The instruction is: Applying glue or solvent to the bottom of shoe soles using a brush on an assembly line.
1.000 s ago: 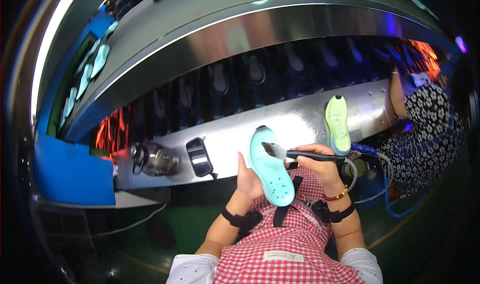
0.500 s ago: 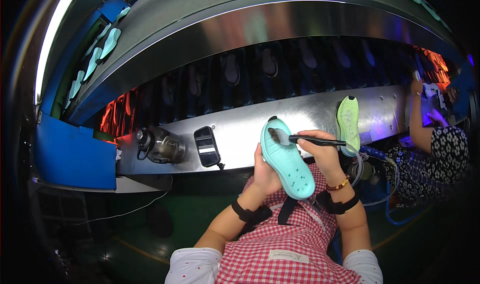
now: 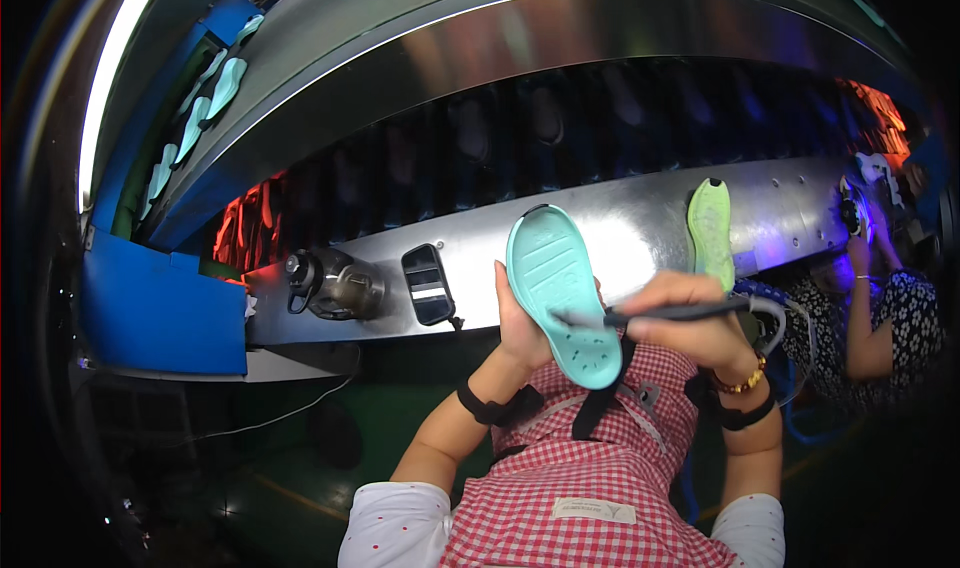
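My left hand (image 3: 520,326) holds a turquoise shoe sole (image 3: 552,268) from its left side and from beneath, tilted with its black-tipped end pointing away from me. Small holes dot the end nearer to me. My right hand (image 3: 690,318) is closed around the dark handle of a brush (image 3: 665,313), which has a pale hose leading off its back end. The brush's head is smeared by motion and lies over the sole near the holes. Beyond my right hand, a light green sole (image 3: 711,230) with a black tip rests on the metal ledge.
On the metal ledge (image 3: 480,238) stand a dark drink bottle (image 3: 340,286) and a black phone-like case (image 3: 428,284). Behind it runs a dark conveyor carrying soles, with red-lit ends. More turquoise soles (image 3: 225,88) lie upper left. A co-worker's arm (image 3: 860,318) reaches in at right.
The brush has moved from the black-tipped end of the sole down toward the holes. My right hand has shifted right and nearer. The co-worker's arms have moved; the view has shifted slightly.
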Available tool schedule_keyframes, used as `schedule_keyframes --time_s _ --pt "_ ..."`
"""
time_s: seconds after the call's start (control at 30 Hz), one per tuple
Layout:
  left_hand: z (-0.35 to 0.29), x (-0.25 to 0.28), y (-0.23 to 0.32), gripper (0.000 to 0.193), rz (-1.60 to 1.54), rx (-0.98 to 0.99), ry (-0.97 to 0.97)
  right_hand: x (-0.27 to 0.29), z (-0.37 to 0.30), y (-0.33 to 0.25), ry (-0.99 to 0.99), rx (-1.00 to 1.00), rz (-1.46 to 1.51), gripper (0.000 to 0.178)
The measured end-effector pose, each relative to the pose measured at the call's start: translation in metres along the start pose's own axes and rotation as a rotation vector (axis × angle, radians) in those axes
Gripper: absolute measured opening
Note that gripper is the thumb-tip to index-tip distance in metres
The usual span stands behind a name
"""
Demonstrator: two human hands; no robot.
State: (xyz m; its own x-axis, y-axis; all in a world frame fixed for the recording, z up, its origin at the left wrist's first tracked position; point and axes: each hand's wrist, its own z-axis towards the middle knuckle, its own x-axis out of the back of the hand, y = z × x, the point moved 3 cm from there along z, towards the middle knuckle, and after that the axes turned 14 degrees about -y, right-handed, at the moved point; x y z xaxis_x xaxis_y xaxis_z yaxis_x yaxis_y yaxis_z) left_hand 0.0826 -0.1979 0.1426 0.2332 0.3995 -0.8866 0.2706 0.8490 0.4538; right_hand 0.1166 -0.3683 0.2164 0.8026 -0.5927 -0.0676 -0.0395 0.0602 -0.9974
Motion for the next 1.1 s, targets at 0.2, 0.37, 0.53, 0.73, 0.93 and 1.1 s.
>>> schedule_keyframes --time_s 0.2,0.37,0.53,0.73,0.93,1.1 --pt "0.004 -0.022 -0.007 0.081 -0.187 0.025 0.166 -0.012 0.013 -0.006 -0.008 0.064 -0.222 0.018" --pt "0.006 -0.018 -0.001 0.079 -0.099 -0.007 -0.051 -0.001 0.01 -0.006 0.165 0.074 -0.145 0.019" --pt "0.005 -0.007 0.012 0.084 0.047 -0.114 0.087 -0.011 0.003 -0.006 -0.191 0.197 -0.175 0.022" --pt "0.013 -0.018 0.033 0.084 0.149 -0.396 0.17 -0.01 0.0 0.002 -0.1 0.238 -0.254 0.022" --pt "0.015 -0.025 0.04 0.082 0.203 -0.36 0.141 -0.001 -0.008 0.014 0.075 0.143 -0.07 0.024" --pt "0.014 -0.034 0.046 0.086 0.316 -0.364 0.102 -0.006 -0.008 0.02 -0.093 0.208 0.102 0.021"
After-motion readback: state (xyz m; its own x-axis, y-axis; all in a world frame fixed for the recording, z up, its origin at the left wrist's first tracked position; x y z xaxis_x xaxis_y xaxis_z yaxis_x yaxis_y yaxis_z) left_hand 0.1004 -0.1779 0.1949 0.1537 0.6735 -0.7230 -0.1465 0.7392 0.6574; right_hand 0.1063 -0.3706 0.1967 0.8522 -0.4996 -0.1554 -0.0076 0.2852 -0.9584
